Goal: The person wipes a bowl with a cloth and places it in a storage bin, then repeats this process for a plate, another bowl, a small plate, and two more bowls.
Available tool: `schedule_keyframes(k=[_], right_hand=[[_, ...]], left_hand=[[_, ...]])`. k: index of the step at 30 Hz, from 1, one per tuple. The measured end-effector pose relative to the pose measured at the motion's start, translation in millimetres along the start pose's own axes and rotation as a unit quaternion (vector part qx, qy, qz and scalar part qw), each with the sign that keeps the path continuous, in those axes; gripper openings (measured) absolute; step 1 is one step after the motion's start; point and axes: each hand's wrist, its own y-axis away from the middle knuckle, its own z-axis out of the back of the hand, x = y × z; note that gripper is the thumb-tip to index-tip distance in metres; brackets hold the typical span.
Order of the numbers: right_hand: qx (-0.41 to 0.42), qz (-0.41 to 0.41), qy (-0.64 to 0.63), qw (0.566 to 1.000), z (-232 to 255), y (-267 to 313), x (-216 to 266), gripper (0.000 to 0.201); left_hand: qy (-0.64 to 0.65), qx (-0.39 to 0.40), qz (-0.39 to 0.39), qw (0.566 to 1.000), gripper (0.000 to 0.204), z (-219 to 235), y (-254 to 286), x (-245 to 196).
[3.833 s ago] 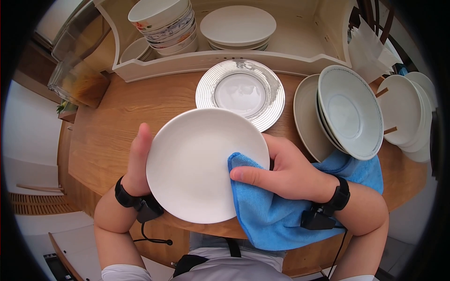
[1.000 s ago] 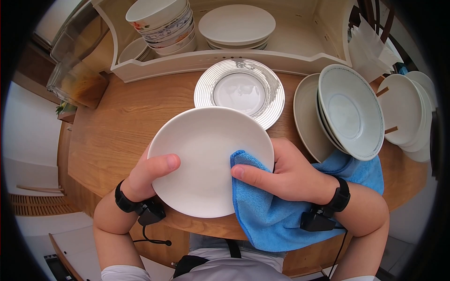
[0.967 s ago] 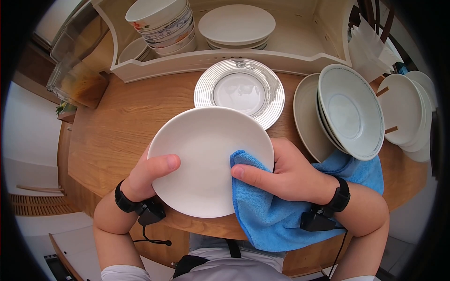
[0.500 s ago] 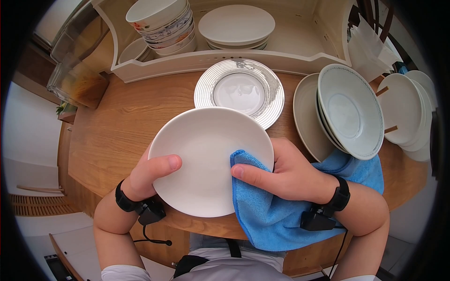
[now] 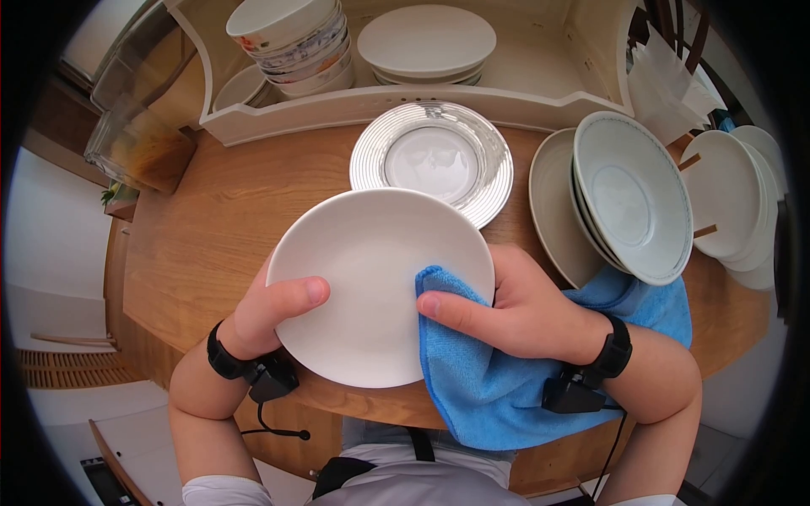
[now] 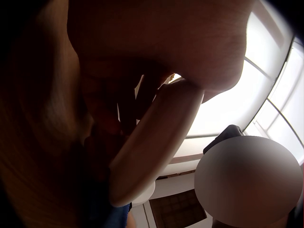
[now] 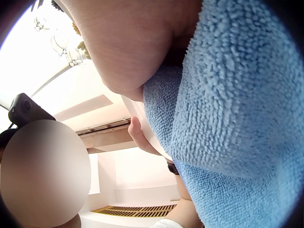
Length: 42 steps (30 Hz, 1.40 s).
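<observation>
A white plate [image 5: 375, 287] is held over the near edge of a wooden tabletop [image 5: 228, 194]. Its left rim is clasped by the left hand [image 5: 266, 316], the thumb laid on the face and the fingers mostly hidden behind. The right rim is pinched by the right hand [image 5: 531, 312] through a fold of blue cloth [image 5: 498, 392], whose loose length is hung below the hand. Just beyond, a silver-rimmed plate [image 5: 432, 160] is partly covered from sight. At right, nested bowls [image 5: 631, 198] are seen overlapping a beige plate [image 5: 554, 211]; behind, patterned bowls [image 5: 299, 55] are stacked in a cream shelf unit [image 5: 278, 121].
</observation>
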Motion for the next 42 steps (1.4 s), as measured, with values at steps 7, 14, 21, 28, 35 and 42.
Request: schedule_keyframes(k=[7,14,21,28,35,42], right_hand=[[-0.003,0.008,0.002,1.000,-1,0,-2,0.040],[0.001,0.000,0.000,1.000,0,-1,-2,0.041],[-0.005,0.005,0.004,1.000,-1,-1,0,0.038],[-0.007,0.016,0.008,1.000,0,-1,-1,0.035],[-0.004,0.012,0.018,1.000,0,-1,-1,0.043],[-0.002,0.014,0.016,1.000,0,-1,-2,0.042]], left_hand=[[-0.033,0.001,-0.011,0.999,0.075,-3,3,-4],[-0.051,0.003,-0.008,0.999,0.071,-8,7,-7],[-0.043,-0.003,-0.010,0.999,0.071,-11,6,-7],[-0.049,-0.013,-0.006,0.999,0.071,-12,7,-8],[-0.046,-0.005,-0.009,0.999,0.070,-11,6,-7],[-0.048,-0.005,-0.005,0.999,0.069,-9,7,-6]])
